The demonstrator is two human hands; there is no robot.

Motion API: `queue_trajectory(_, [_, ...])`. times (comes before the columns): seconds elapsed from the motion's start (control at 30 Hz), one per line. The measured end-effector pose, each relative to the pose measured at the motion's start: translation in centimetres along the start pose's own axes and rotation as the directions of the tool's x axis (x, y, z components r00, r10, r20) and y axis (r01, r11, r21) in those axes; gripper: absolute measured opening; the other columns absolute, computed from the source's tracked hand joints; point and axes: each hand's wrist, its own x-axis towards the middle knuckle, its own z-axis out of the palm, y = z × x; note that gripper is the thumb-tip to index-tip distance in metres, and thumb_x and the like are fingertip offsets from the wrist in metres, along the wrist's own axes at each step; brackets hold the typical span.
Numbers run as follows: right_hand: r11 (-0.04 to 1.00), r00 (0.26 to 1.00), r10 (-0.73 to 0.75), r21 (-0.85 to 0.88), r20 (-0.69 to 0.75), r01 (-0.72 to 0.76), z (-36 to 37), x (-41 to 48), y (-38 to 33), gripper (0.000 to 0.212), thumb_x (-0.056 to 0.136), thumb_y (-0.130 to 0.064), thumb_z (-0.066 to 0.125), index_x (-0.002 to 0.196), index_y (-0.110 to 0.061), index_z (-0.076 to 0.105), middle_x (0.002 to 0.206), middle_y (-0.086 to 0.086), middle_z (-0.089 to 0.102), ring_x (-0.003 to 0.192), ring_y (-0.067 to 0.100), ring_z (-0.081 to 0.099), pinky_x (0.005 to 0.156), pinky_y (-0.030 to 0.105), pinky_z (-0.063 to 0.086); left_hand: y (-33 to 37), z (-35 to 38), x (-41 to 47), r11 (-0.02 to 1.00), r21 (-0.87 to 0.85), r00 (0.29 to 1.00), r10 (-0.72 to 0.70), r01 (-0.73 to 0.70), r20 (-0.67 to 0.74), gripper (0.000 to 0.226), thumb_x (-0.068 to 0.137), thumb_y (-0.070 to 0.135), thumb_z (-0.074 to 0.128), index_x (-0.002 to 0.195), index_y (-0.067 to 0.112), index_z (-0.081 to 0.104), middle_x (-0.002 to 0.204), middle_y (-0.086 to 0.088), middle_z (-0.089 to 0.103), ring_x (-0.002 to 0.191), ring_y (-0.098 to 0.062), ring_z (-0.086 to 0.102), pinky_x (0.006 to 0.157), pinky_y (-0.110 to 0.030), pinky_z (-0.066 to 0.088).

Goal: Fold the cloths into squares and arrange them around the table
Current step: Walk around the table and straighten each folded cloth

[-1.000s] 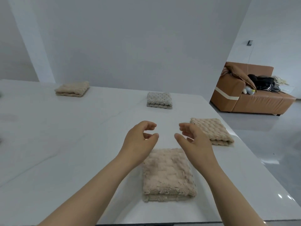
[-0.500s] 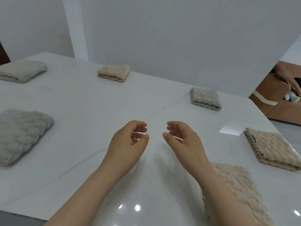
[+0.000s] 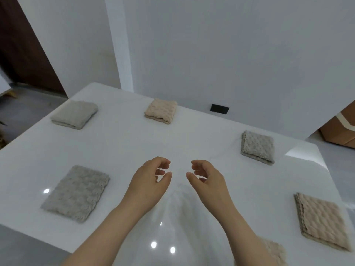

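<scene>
While the left hand (image 3: pixel 148 181) and right hand (image 3: pixel 208 181) hover over the white counter (image 3: pixel 192 139), fingers (image 3: pixel 164 162) loosely curled, apart, gripping nothing, folded cloths (image 3: pixel 161 111) ring its edges.

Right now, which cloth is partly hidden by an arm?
The beige cloth at the bottom edge, behind the right forearm; the other five lie uncovered.

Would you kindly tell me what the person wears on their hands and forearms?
Nothing that shows: the left hand and the right hand are bare, with no gloves, rings or watch in view, and both forearms are uncovered down to the picture's bottom edge, no sleeve visible.
</scene>
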Motion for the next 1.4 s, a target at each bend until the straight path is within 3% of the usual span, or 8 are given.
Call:
queue_trajectory(0.3, [1.000, 0.995, 0.020, -0.001, 0.095, -0.020, -2.4, -2.2, -5.6, 0.029, 0.088, -0.027, 0.062, 0.116, -0.030, 0.056, 0.111, -0.016, 0.059, 0.103, 0.000, 0.056, 0.084, 0.016, 0.045, 4.9, -3.7, -3.3, 0.996, 0.034, 0.996, -0.077, 0.079, -0.052, 0.018, 0.089, 0.019, 0.056, 0.104, 0.029, 0.059, 0.106, 0.018, 0.060, 0.095, 0.001, 0.058, 0.084, -0.020, 0.049])
queue_trajectory(0.5, [0.999, 0.991, 0.045, 0.011, 0.126, -0.047, -1.0, -1.7, -6.0, 0.027, 0.088, -0.026, 0.062, 0.113, -0.031, 0.056, 0.109, -0.016, 0.059, 0.101, 0.000, 0.056, 0.076, 0.011, 0.042, 3.1, -5.3, -2.9, 0.992, 0.049, 0.990, -0.115, 0.119, -0.076, 0.018, 0.089, 0.017, 0.055, 0.104, 0.026, 0.059, 0.105, 0.016, 0.060, 0.093, 0.000, 0.058, 0.076, -0.011, 0.044])
queue_trajectory(0.7, [0.996, 0.986, 0.085, 0.011, 0.144, -0.087, 2.2, -1.1, -6.4, 0.025, 0.088, -0.026, 0.062, 0.111, -0.032, 0.054, 0.108, -0.016, 0.059, 0.100, 0.002, 0.057, 0.073, 0.009, 0.041, 0.3, -7.8, -1.4, 0.987, 0.063, 0.988, -0.144, 0.147, -0.052, 0.017, 0.089, 0.018, 0.056, 0.104, 0.026, 0.060, 0.106, 0.013, 0.061, 0.092, -0.001, 0.059, 0.081, -0.019, 0.048])
queue_trajectory(0.93, [0.987, 0.985, 0.158, 0.012, 0.073, -0.160, 9.8, -0.2, -8.9, 0.025, 0.089, -0.024, 0.062, 0.113, -0.027, 0.056, 0.107, -0.014, 0.059, 0.099, 0.005, 0.058, 0.074, 0.012, 0.042, -5.0, -14.5, 1.8, 0.990, 0.098, 0.993, -0.106, 0.101, 0.046, 0.016, 0.089, 0.017, 0.056, 0.102, 0.025, 0.060, 0.103, 0.012, 0.061, 0.088, 0.000, 0.059, 0.073, -0.014, 0.044])
queue_trajectory(1.03, [0.977, 0.977, 0.212, 0.025, 0.028, -0.213, 14.5, -0.7, -10.5, 0.026, 0.089, -0.023, 0.062, 0.114, -0.025, 0.057, 0.108, -0.012, 0.059, 0.099, 0.006, 0.059, 0.074, 0.013, 0.043, -8.1, -18.9, 3.2, 0.991, 0.113, 0.991, -0.082, 0.070, 0.103, 0.016, 0.088, 0.017, 0.056, 0.102, 0.026, 0.060, 0.103, 0.010, 0.061, 0.089, -0.003, 0.060, 0.077, -0.019, 0.047])
queue_trajectory(1.4, [0.910, 0.907, 0.413, 0.002, -0.075, -0.414, 27.5, -6.8, -14.6, 0.032, 0.090, -0.024, 0.059, 0.121, -0.019, 0.055, 0.110, -0.009, 0.058, 0.101, 0.008, 0.058, 0.072, 0.009, 0.041, -17.6, -30.8, 3.7, 0.984, 0.176, 0.954, -0.085, 0.035, 0.286, 0.015, 0.090, 0.015, 0.055, 0.103, 0.023, 0.059, 0.101, 0.008, 0.062, 0.086, -0.004, 0.059, 0.065, -0.012, 0.041])
